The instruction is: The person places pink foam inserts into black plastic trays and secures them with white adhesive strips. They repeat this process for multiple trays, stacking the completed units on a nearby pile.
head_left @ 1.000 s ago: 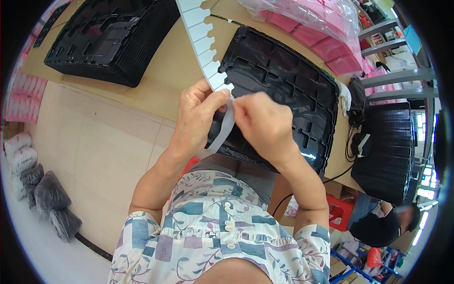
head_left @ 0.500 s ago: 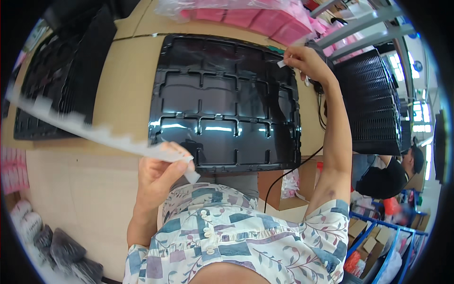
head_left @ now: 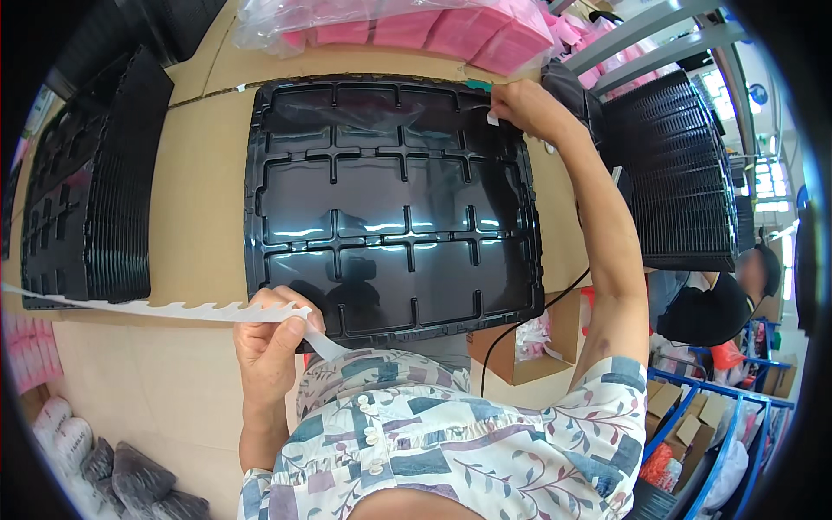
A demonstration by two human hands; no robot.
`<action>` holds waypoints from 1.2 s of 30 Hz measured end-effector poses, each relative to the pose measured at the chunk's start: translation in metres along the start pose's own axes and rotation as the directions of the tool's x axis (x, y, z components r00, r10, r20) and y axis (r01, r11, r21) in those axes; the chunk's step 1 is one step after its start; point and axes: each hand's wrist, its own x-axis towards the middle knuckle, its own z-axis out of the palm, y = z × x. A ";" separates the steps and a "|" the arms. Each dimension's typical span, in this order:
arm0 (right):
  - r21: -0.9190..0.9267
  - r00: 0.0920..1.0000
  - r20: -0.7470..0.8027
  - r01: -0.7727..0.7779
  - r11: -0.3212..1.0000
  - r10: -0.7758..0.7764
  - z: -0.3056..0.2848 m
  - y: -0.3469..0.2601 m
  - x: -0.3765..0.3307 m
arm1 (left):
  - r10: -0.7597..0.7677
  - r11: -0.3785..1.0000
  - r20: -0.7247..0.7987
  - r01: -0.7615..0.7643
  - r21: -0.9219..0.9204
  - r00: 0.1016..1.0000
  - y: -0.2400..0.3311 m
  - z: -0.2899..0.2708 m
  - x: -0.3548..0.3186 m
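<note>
A black plastic compartment tray (head_left: 374,227) lies on the brown table surface in front of me, its glossy surface catching the light. Between the thumb and fingers of my left hand (head_left: 270,351), at the tray's near left corner, is a long white paper strip (head_left: 178,309) with a toothed edge; it stretches off to the left, and a short end hangs below the thumb. My right hand (head_left: 530,108) pinches a small white paper piece (head_left: 493,119) at the tray's far right corner. Beside those fingers a bit of green (head_left: 477,85) shows at the tray's edge.
Stacks of black trays stand to the left (head_left: 121,191) and right (head_left: 672,173). Pink packs (head_left: 433,30) under clear plastic lie beyond the tray. A black cable (head_left: 520,325) runs past an open cardboard box (head_left: 520,368). Another person (head_left: 706,299) is at the far right.
My left hand has moved slightly left and down, and its strip now lies more level. The right hand's paper piece has come down at the tray's corner. My view has shifted a little.
</note>
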 end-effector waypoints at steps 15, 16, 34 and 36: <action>-0.266 0.979 -0.175 0.057 0.962 -0.107 0.031 0.007 0.002 | 0.054 0.997 0.011 -0.054 0.058 0.998 -0.004 -0.003 0.001; -0.291 0.979 -0.151 0.087 0.953 -0.135 0.029 -0.002 -0.001 | 0.043 0.997 0.002 -0.043 0.067 0.999 -0.004 -0.002 0.000; 0.962 0.975 -0.078 0.128 -0.242 0.206 0.037 -0.014 -0.095 | -0.005 0.988 -0.103 0.021 0.153 0.995 0.020 0.026 0.003; 0.931 0.996 -0.071 0.087 -0.353 0.059 0.042 -0.043 -0.107 | -0.011 0.994 -0.021 0.013 0.107 1.000 0.017 0.029 0.011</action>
